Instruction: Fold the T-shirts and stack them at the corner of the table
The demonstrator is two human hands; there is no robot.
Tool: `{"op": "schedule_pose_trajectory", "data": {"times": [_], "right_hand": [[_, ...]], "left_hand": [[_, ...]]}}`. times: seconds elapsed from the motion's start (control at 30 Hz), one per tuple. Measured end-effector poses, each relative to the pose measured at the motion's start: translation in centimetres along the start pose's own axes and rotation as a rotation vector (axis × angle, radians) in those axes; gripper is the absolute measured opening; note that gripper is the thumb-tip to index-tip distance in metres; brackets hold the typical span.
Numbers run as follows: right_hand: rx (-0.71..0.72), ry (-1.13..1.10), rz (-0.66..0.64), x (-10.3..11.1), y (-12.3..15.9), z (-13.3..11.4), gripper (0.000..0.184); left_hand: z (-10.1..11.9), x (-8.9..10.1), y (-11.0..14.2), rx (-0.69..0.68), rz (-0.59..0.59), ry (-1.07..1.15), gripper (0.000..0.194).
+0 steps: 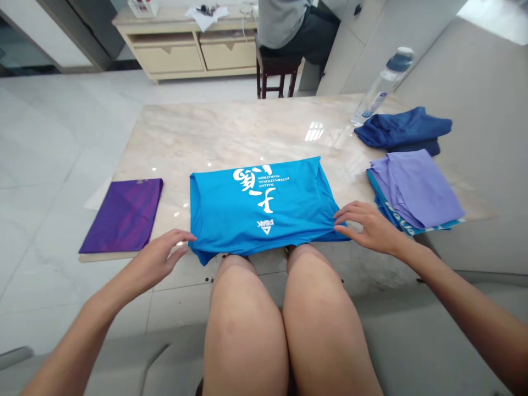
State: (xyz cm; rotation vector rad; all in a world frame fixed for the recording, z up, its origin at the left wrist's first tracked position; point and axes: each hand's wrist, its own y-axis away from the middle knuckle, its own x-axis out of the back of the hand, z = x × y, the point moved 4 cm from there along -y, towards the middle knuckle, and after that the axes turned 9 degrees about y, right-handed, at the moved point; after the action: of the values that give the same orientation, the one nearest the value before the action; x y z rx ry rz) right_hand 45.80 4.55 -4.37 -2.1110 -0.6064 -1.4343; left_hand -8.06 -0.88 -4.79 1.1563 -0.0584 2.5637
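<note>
A bright blue T-shirt (pixel 226 209) with white printing lies folded into a wide rectangle in front of my knees, its near edge reaching the table's front edge. At its left near corner, my left hand (pixel 165 253) has thumb and fingertips closed on the fabric. My right hand (pixel 367 225) pinches the right side near the lower corner, thumb below and fingers above. Beyond my left hand is a folded purple garment (pixel 124 217). To the right of my right hand sits a lavender folded garment (pixel 416 190) on top of blue printed cloth (pixel 385 206).
The marble-topped table (pixel 247 129) carries a clear bottle (pixel 377 93) with a blue-and-white cap, beside dark blue folded clothes (pixel 408 129). Past the table, a person (pixel 284 25) sits on a dark stool (pixel 278 63) near a cream cabinet (pixel 173 58).
</note>
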Motion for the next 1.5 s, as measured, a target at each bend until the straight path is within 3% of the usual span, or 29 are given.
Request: {"op": "schedule_pose_trajectory", "data": {"times": [0.13,0.27,0.33,0.6,0.67,0.73,0.83,0.93,1.03,1.13,1.23,1.3,1.4,1.5], "right_hand": [[-0.193,0.062,0.105,-2.3,-2.9,-0.3,0.042],[-0.255,0.17,0.039,-7.0,-5.6,-0.7,0.065],[-0.262,0.196,0.024,-8.4,-6.4,-0.1,0.07],[-0.289,0.216,0.078,-9.7,-12.1,6.1,0.07],[-0.28,0.239,0.104,-9.6,-13.0,5.8,0.069],[-0.201,0.262,0.075,-9.4,-12.6,4.1,0.067],[-0.044,0.266,-0.031,-9.1,-9.1,0.7,0.061],[-0.045,0.273,-0.028,-8.0,-3.2,-1.1,0.059],[-0.075,0.28,0.017,-6.0,4.2,-1.4,0.055],[-0.216,0.264,0.138,-4.4,13.1,-0.8,0.05],[-0.365,0.255,0.23,-5.3,22.5,-0.4,0.047],[-0.476,0.278,0.275,-7.2,27.9,-0.6,0.047],[-0.606,0.29,0.334,-10.7,32.8,-1.9,0.046],[-0.656,0.285,0.395,-12.8,34.3,-3.3,0.039]], "left_hand": [[1.8,-2.9,-3.3,0.058,0.208,-0.061,0.052],[3.6,-7.8,-7.3,0.145,0.258,-0.213,0.065],[3.6,-8.8,-9.0,0.149,0.25,-0.267,0.066],[0.1,-6.0,-17.7,0.067,0.193,-0.3,0.067],[0.2,-5.9,-18.6,0.062,0.197,-0.311,0.068],[1.2,-6.3,-17.6,0.0,0.19,-0.331,0.069],[2.8,-7.9,-13.0,-0.143,0.076,-0.358,0.064],[2.7,-8.0,-7.3,-0.109,0.009,-0.383,0.061],[2.3,-5.4,-2.9,-0.037,-0.078,-0.419,0.056],[3.3,-0.9,-1.0,0.076,-0.11,-0.426,0.039],[7.2,2.7,-2.3,0.07,-0.016,-0.366,0.031],[11.1,3.2,-4.8,0.023,0.049,-0.306,0.028],[17.8,0.0,-9.8,-0.035,0.04,-0.228,0.026],[23.3,-6.4,-14.9,-0.021,-0.07,-0.203,0.024]]}}
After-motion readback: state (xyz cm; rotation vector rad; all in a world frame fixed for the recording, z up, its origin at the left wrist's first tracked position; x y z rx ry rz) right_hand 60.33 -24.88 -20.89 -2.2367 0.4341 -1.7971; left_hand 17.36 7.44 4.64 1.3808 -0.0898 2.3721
